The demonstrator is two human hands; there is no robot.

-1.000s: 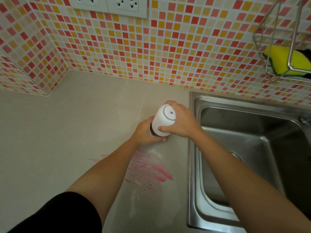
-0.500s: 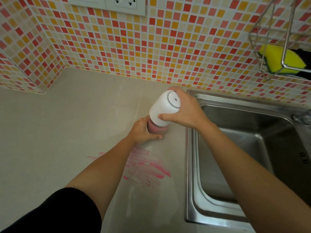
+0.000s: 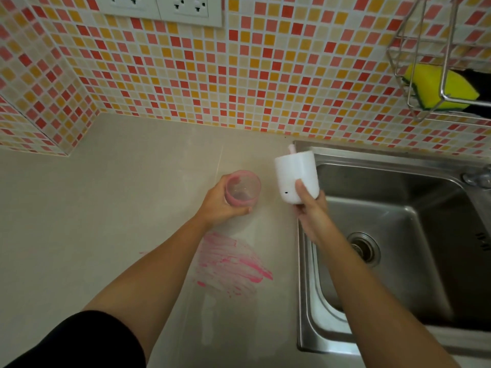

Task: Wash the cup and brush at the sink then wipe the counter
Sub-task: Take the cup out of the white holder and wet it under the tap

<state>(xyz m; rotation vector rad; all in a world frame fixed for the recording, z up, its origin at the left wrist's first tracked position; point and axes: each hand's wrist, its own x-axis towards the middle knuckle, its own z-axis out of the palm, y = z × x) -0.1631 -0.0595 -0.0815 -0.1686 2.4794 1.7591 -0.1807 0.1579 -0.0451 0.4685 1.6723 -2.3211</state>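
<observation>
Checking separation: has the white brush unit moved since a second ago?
Yes. In the right hand, the white brush unit came off the cup and shifted right, toward the sink rim.

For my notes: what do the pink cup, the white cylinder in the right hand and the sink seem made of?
The pink cup looks like translucent tinted plastic, possibly glass: its bottom shows through. The white cylinder seems opaque matte plastic: smooth, even, no glare. The sink is likely brushed stainless steel: grey metallic sheen, soft reflections.
</observation>
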